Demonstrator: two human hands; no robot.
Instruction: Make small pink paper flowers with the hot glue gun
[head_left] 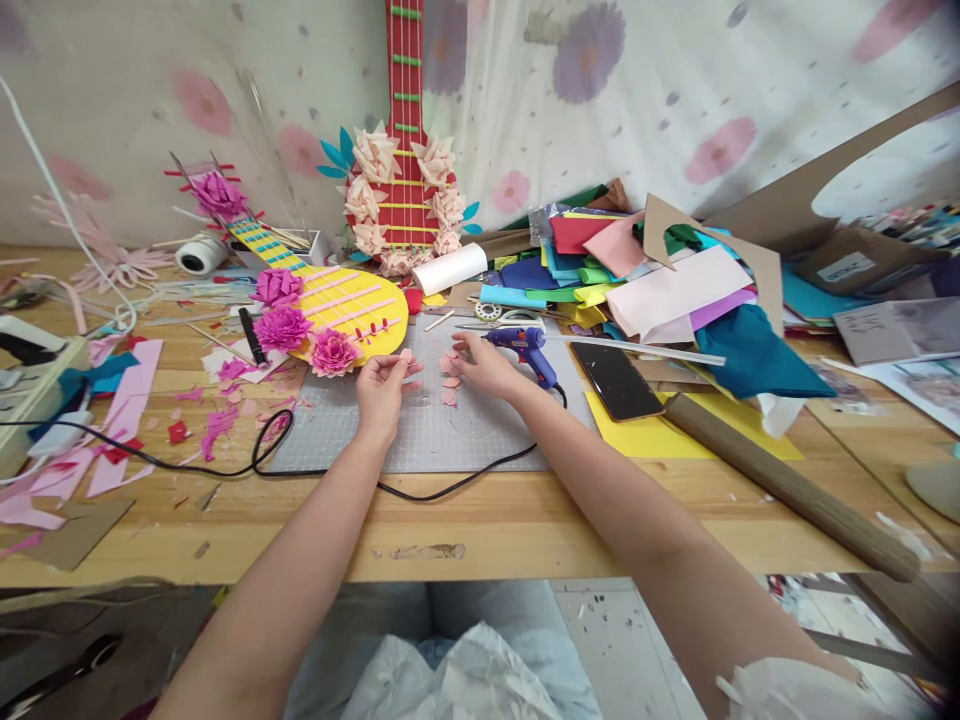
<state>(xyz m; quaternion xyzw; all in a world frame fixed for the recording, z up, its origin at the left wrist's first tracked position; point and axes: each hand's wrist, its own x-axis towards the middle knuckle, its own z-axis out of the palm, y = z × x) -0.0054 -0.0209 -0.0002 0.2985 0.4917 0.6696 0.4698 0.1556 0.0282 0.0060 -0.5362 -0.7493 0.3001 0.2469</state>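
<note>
My left hand is closed in a pinch on small pink paper petals, above the grey cutting mat. Beside it, my right hand has its fingertips closed around another pink paper petal. Loose pink petals lie on the mat just below those fingers. A blue glue gun rests right behind my right hand. Close to my left hand lies a yellow paper-craft instrument with magenta paper flowers.
A red paper guitar with pale flowers stands against the curtain. Coloured paper is heaped at the back right, near a phone and a brown tube. A black cord crosses the mat's front. Pink scraps litter the left.
</note>
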